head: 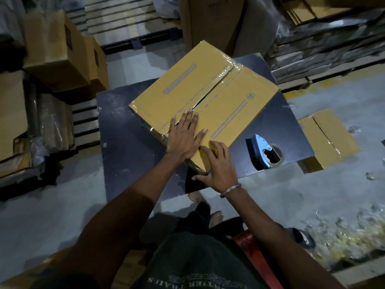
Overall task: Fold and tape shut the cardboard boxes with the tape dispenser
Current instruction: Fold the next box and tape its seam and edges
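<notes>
A yellow-brown cardboard box lies on a dark table, its two top flaps folded shut with clear tape along the centre seam. My left hand lies flat with straight fingers on the near end of the seam. My right hand presses on the box's near corner, fingers on top and thumb down the side. The blue-and-silver tape dispenser lies on the table to the right of the box, apart from both hands.
A taped box sits on the floor right of the table. Stacked cartons stand at left, a tall carton behind, flat cardboard bundles at right. Scraps litter the floor at lower right.
</notes>
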A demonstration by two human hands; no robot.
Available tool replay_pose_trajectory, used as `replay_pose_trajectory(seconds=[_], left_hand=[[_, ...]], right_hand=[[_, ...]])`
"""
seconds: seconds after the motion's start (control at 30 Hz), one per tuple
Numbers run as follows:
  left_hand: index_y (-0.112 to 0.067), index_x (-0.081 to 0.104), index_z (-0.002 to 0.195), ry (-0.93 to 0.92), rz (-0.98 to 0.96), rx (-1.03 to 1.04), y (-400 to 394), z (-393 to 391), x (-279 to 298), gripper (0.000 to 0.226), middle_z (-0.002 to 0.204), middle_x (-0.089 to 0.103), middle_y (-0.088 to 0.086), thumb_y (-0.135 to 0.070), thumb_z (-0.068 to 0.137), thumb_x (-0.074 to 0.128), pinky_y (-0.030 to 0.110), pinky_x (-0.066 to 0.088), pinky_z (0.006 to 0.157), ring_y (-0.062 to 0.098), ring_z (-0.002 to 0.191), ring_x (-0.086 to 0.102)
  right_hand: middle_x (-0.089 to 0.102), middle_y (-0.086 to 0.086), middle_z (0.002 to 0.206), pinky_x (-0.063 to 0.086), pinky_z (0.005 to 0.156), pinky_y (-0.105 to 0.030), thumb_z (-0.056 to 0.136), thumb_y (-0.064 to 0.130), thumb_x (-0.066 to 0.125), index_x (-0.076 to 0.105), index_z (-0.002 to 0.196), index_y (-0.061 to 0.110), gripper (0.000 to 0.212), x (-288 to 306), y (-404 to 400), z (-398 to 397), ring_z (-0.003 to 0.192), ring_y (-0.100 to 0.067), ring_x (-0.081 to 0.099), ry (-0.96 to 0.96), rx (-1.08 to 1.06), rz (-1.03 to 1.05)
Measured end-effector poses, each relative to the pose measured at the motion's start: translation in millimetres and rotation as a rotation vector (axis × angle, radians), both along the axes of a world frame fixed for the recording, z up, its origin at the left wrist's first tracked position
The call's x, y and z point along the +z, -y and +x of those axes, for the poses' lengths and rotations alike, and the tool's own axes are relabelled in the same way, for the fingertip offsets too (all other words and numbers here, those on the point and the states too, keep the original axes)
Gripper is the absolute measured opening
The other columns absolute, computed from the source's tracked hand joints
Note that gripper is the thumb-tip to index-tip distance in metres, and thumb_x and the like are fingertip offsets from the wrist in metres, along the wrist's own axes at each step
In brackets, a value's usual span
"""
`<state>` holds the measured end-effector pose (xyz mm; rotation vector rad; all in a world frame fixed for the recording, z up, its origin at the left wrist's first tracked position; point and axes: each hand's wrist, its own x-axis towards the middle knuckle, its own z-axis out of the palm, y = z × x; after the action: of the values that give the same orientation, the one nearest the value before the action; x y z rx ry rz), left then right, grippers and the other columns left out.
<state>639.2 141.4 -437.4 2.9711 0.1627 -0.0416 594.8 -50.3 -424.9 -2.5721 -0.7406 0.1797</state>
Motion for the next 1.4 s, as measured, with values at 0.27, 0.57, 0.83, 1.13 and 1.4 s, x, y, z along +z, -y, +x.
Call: replay_pose_trajectory(seconds=[0.27,0.57,0.83,1.13,1.4], left_hand=[[-0.021,0.017,0.169,0.055,0.003,-0.002,-1,-1,-3,0.074,0.176,0.012,0.003,-0.066,0.109,0.014,0.054,0.004,0.13,0.017,0.163,0.006],[-0.011,0.021,0.167,0.37,-0.314,0.476,33,-27,-9,0.065,0.176,0.008,0.013,-0.047,0.114,0.034,0.046,0.007,0.132,0.025,0.164,0.002],[-0.007,-0.004,0.167,0.477,-1.151,1.13,83,-20,-2,0.084,0.175,0.004,0.021,-0.046,0.111,0.044,0.045,0.016,0.13,0.032,0.161,0.01],[-0.007,-0.001,0.168,0.464,-1.23,1.194,67,-16,3,0.086,0.176,0.0,0.016,-0.051,0.109,0.045,0.037,0.012,0.13,0.03,0.162,0.008],[-0.021,0.021,0.167,0.468,-1.125,1.116,23,5,-22,0.087,0.163,0.044,0.011,-0.075,0.1,0.039,0.053,0.04,0.116,0.037,0.14,0.052]], right_hand=[[0.05,-0.007,0.147,0.05,0.096,-0.05,0.091,0.07,0.062,0.062,0.138,0.026,0.064,-10,2,4,0.137,-0.031,0.043,0.132,-0.04,0.062],[0.052,-0.013,0.144,0.047,0.104,-0.05,0.078,0.071,0.073,0.057,0.145,0.017,0.088,-15,11,14,0.135,-0.036,0.044,0.191,0.112,0.002],[0.028,-0.006,0.168,0.03,0.121,-0.049,0.081,0.056,0.073,0.033,0.162,0.024,0.096,-15,32,17,0.156,-0.029,0.019,0.039,0.263,0.099],[0.072,0.003,0.103,0.049,0.071,-0.034,0.086,0.034,0.05,0.072,0.113,0.019,0.037,33,9,77,0.108,-0.023,0.058,0.032,-0.003,0.042],[0.016,-0.007,0.172,0.014,0.123,-0.052,0.103,0.063,0.035,0.031,0.162,0.025,0.07,-15,-18,82,0.16,-0.024,0.012,0.109,0.058,-0.152]])
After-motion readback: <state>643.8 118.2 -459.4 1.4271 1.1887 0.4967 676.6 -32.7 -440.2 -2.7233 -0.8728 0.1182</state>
